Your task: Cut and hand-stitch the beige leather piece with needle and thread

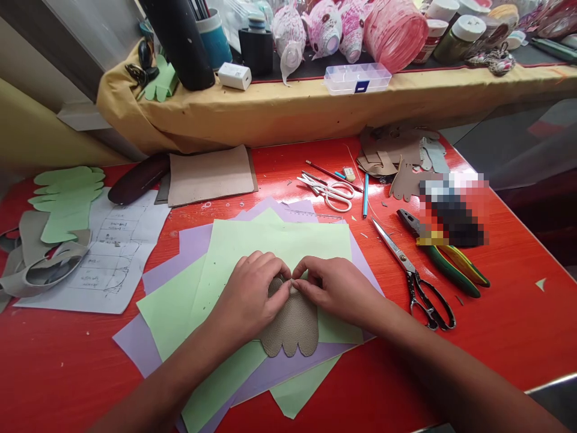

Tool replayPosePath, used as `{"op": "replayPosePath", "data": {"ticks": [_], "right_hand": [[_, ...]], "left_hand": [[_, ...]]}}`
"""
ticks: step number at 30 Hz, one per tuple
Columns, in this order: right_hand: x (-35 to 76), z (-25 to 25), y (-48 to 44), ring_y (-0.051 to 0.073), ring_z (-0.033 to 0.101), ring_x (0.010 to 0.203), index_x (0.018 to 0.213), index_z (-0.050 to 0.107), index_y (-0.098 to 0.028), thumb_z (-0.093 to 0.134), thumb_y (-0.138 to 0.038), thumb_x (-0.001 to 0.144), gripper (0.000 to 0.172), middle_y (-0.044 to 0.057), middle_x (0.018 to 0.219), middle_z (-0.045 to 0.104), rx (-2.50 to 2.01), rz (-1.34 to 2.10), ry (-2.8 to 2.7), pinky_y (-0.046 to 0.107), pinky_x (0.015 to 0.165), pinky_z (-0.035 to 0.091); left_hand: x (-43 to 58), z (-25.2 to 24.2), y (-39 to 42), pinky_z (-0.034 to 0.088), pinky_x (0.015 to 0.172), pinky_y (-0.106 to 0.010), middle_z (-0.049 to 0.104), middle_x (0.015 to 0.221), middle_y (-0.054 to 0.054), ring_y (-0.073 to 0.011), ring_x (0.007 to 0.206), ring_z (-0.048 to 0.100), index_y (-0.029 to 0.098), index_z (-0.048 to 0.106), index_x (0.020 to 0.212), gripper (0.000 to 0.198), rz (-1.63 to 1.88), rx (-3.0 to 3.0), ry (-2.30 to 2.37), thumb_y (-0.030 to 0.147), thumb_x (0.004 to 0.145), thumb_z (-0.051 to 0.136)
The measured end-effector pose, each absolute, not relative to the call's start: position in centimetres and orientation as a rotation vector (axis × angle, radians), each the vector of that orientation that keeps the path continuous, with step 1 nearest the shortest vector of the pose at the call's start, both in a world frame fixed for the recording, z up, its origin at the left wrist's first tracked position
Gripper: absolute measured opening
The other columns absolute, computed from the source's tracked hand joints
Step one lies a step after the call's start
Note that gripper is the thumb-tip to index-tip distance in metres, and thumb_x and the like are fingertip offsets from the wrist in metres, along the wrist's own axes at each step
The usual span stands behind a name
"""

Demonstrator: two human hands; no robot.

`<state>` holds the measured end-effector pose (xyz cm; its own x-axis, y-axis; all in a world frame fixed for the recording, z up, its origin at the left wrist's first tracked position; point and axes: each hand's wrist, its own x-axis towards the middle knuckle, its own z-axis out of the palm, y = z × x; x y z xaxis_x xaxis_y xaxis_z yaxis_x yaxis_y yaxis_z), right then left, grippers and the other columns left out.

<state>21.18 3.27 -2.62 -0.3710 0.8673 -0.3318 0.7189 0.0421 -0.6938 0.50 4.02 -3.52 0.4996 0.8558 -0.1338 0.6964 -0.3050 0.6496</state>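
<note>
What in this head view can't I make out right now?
- Upper end of the leather piece: covered by left hand and right hand.
- Item beside the pliers: pixelated.
- Writing on the paper sheet: too small.
- Jars: cut off by top edge.

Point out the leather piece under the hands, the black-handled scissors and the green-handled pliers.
leather piece [291,329]: head view, on its lower scalloped part.
black-handled scissors [408,264]: head view, at the pivot.
green-handled pliers [451,270]: head view, on a green handle.

Scissors [417,279] rt of paper sheets [252,252].
</note>
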Motion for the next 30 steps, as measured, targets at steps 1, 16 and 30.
{"op": "replayPosePath", "data": {"ticks": [1, 16, 30], "right_hand": [[21.19, -2.61, 3.27, 0.013, 0.059, 0.062, 0.101, 0.072, -0.023, 0.069, -0.029, 0.097, 0.008, -0.004, 0.07, 0.07, -1.644, 1.236, -2.131, 0.025, 0.059, 0.03], [21.2, -2.68, 3.21, 0.012, 0.058, 0.059, 0.1, 0.073, -0.023, 0.07, -0.026, 0.096, 0.006, -0.006, 0.066, 0.069, -1.63, 1.232, -2.117, 0.025, 0.06, 0.03], [21.1, -2.55, 3.25, 0.014, 0.06, 0.064, 0.1, 0.075, -0.023, 0.071, -0.024, 0.094, 0.007, -0.004, 0.068, 0.07, -1.626, 1.222, -2.109, 0.024, 0.06, 0.029]], "left_hand": [[0.5, -3.51, 4.03, 0.04, 0.082, -0.04, 0.067, 0.093, 0.0, -0.0225, 0.091, 0.056, 0.023, 0.064, 0.09, 0.005, 0.311, 2.084, 1.267, 0.024, 0.094, 0.06], [0.33, -3.43, 4.21, 0.039, 0.082, -0.04, 0.067, 0.093, -0.001, -0.0235, 0.091, 0.057, 0.023, 0.064, 0.09, 0.008, 0.298, 2.051, 1.255, 0.026, 0.094, 0.058], [0.27, -2.8, 4.91, 0.044, 0.084, -0.042, 0.069, 0.094, -0.003, -0.0259, 0.093, 0.06, 0.025, 0.066, 0.09, 0.013, 0.209, 2.027, 1.244, 0.032, 0.094, 0.056]]}}
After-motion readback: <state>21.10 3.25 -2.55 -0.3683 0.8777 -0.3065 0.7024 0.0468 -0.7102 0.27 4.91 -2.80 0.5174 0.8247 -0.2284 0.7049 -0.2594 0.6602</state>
